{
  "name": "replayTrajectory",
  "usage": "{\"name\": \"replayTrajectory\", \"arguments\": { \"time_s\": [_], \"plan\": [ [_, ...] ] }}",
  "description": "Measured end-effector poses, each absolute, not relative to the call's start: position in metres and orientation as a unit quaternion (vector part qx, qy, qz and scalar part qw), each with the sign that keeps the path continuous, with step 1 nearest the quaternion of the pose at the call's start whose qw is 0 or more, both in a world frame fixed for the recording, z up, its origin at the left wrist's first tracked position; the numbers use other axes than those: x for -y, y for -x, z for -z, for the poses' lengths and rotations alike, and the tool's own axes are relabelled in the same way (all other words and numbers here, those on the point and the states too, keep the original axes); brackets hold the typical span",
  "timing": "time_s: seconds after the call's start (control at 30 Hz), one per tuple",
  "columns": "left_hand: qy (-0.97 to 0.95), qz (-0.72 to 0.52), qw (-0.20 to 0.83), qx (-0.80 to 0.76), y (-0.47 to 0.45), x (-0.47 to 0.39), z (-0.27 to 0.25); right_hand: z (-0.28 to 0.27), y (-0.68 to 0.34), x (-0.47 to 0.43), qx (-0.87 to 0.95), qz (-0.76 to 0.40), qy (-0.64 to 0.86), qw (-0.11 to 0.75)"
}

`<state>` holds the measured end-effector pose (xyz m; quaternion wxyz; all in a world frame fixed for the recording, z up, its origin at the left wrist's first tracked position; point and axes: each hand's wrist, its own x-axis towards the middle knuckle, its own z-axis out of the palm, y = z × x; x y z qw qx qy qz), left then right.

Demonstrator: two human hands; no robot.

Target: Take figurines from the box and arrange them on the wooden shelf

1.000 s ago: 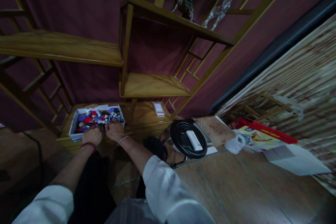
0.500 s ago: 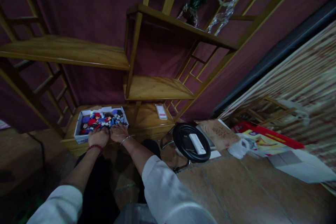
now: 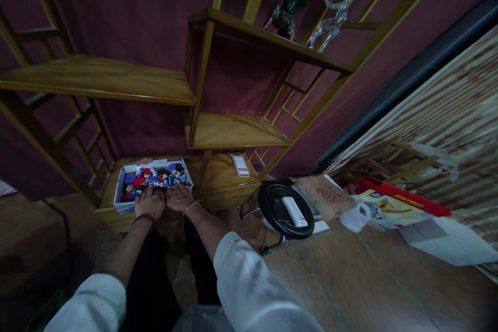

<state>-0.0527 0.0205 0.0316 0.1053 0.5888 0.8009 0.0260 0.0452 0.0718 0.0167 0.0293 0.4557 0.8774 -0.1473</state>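
A white cardboard box [image 3: 121,208] sits on the low wooden ledge, filled with small toy figures [image 3: 150,179] in red, blue, purple and black. My left hand [image 3: 150,203], with a red beaded bracelet at its wrist, reaches over the near side of the box. Its fingers lie on the figures at the front, their tips partly hidden. Beside it on the right, my right hand [image 3: 179,198], wearing a silver bangle, lies rather flat with fingers stretched over the near right part of the box. Neither hand shows a figure lifted in it.
Wooden shelves [image 3: 97,78] rise above and behind the box. A white card-like item [image 3: 241,165] lies on the ledge to the right. A round black stool [image 3: 268,212] bears a white oblong object [image 3: 294,212]. Farther right are a plastic bag [image 3: 356,218] and a red-yellow box [image 3: 400,205].
Both hands have shifted slightly, with the fingers of my right hand looking more spread over the figures. The whole view has moved a little; the box stays in place.
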Motion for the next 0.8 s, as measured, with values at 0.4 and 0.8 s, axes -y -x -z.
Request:
{"name": "replayTrajectory", "arguments": {
  "time_s": [0.4, 0.8],
  "plan": [
    [-0.613, 0.029, 0.199, -0.764, 0.066, -0.032, -0.040, -0.011, -0.044, -0.077, -0.885, 0.137, -0.445, 0.015],
    [-0.692, 0.045, 0.199, -0.693, 0.075, -0.039, -0.031, -0.011, -0.046, -0.088, -0.880, 0.185, -0.434, 0.052]
  ]
}}
